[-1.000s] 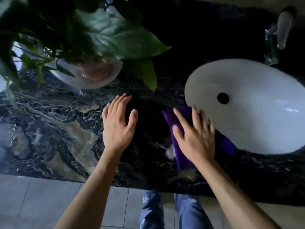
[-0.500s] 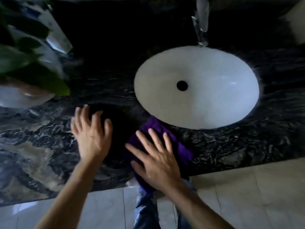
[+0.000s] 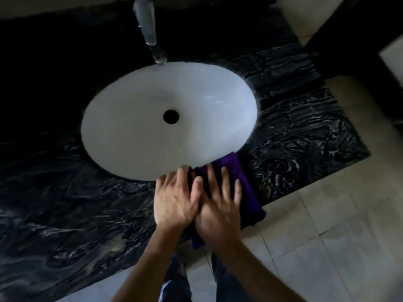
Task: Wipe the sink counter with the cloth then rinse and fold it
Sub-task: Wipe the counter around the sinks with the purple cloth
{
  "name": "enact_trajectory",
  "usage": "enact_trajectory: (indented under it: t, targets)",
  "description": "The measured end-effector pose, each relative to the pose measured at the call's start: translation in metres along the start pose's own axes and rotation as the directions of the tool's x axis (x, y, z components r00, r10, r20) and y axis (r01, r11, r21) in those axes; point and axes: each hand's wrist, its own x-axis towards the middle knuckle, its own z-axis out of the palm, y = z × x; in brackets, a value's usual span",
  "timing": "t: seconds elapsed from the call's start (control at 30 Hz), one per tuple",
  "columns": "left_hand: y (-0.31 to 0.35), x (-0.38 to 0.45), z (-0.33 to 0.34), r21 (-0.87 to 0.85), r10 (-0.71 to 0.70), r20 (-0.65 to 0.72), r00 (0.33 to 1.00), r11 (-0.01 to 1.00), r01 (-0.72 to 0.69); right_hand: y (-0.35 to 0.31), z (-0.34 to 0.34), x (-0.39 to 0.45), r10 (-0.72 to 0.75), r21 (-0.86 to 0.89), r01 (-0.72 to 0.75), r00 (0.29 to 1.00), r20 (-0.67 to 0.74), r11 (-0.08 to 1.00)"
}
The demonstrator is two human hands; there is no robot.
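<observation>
The dark veined marble worktop carries a smooth white oval sink, with a shiny tapered faucet at its back edge. At the front edge, just right of the sink's near rim, the left hand lies flat with straight fingers. It touches the right hand, which presses, fingers spread and straight, on the soft purple cloth.

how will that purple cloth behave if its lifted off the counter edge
Probably floppy: the purple cloth lies flat under the right hand, and its near end droops over the counter edge. Likely light, since flat fingers alone push it. It should slide easily on the polished stone. The left hand rests beside it.
</observation>
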Motion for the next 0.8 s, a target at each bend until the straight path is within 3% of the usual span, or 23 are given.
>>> enact_trajectory:
  t: [0.07, 0.2, 0.37, 0.47, 0.6, 0.7, 0.8]
  targets:
    - [0.002, -0.003, 0.0, -0.045, -0.054, -0.042, 0.998, 0.998, 0.052, -0.002, 0.002, -0.007, -0.072, 0.051, 0.071, 0.997, 0.019, 0.996]
    - [0.024, 0.008, 0.009, -0.009, -0.147, -0.067, 0.987, 0.989, 0.146, 0.074, -0.004, 0.033, -0.225, 0.068, 0.224, 0.974, 0.0, 0.972]
    - [0.107, 0.051, 0.036, 0.059, 0.0, 0.108, 0.994, 0.998, -0.006, 0.197, -0.019, 0.145, 0.067, -0.047, -0.069, 0.997, -0.035, 0.997]
    - [0.142, 0.074, 0.053, -0.018, 0.001, 0.121, 0.993, 1.0, 0.002, 0.226, -0.021, 0.185, 0.195, -0.063, -0.198, 0.979, -0.051, 0.978]
    - [0.147, 0.081, 0.061, -0.104, -0.081, 0.054, 0.995, 0.991, 0.087, 0.188, -0.019, 0.123, 0.133, -0.058, -0.137, 0.989, -0.07, 0.989]
    - [0.152, 0.084, 0.064, -0.156, -0.158, 0.044, 0.987, 0.974, 0.163, 0.151, -0.022, 0.042, -0.003, 0.024, 0.002, 0.999, 0.041, 1.0]
    - [0.174, 0.095, 0.074, -0.128, -0.171, 0.05, 0.984, 0.976, 0.176, 0.189, -0.025, 0.035, -0.059, 0.017, 0.058, 0.994, 0.088, 0.998]
